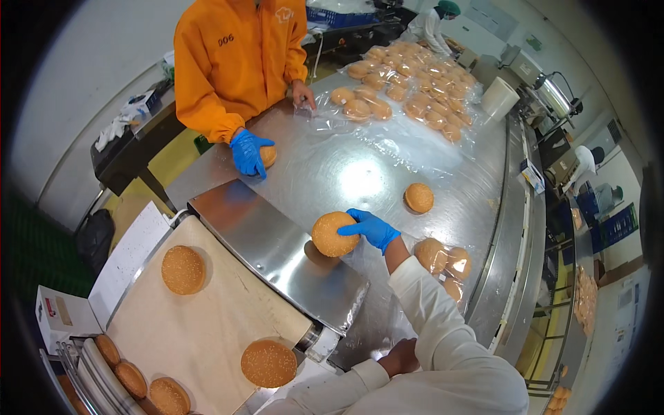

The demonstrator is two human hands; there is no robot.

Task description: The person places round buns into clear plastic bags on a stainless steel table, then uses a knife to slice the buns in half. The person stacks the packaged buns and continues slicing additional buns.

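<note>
My right hand (371, 228), in a blue glove, grips a sesame-seed burger bun (332, 236) by its edge. That bun is held above the lower part of a sloping steel plate (280, 249). My bare left hand (400, 358) is low in the picture, partly covered by my right sleeve, near clear plastic film; its fingers are hidden. Right of my right forearm lies a clear bag of buns (441, 262) on the steel table (306, 171). A loose bun (419, 197) rests farther up the table.
A conveyor belt (207, 332) carries a bun (183, 270) and another bun (268, 363); several more stand at its lower left. Across the table, a co-worker in orange (238, 67) has a gloved hand (251, 154) on a bun. Many bagged buns (415, 83) cover the far end.
</note>
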